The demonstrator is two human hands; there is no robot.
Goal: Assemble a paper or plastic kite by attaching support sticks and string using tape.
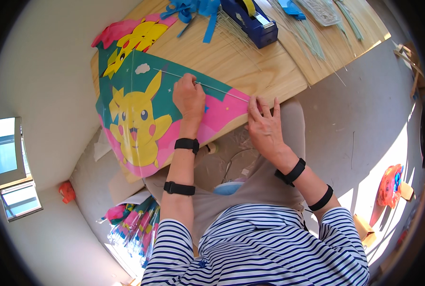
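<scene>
Fingers of the left hand [189, 97] are resting curled together over a thin white rod [222, 90], seemingly clamping it, their tips partly hidden. On the right hand [265, 128], the index fingertip is touching the rod's end while the other fingers are spreading apart; its thumb is mostly hidden, so I cannot tell whether it is pinching. The rod is lying along the far right edge of a green-and-pink kite sheet [143, 112] printed with a yellow long-eared cartoon creature, ending near the sheet's right corner.

Below the sheet, its near right edge is running close alongside the edge of a wooden tabletop [269, 66]. Bare wood is leaving open room beyond the sheet, reaching toward a dark blue tape dispenser [250, 24], whose small pale marking is too tiny to read. Behind the sheet's top, a second printed sheet [131, 43] is lying partly covered. Beyond, blue ribbon [198, 7] is being cut off by the view's upper rim. Farther right of the sheet, pale thin sticks [307, 38] are overlapping, too tangled to count.
</scene>
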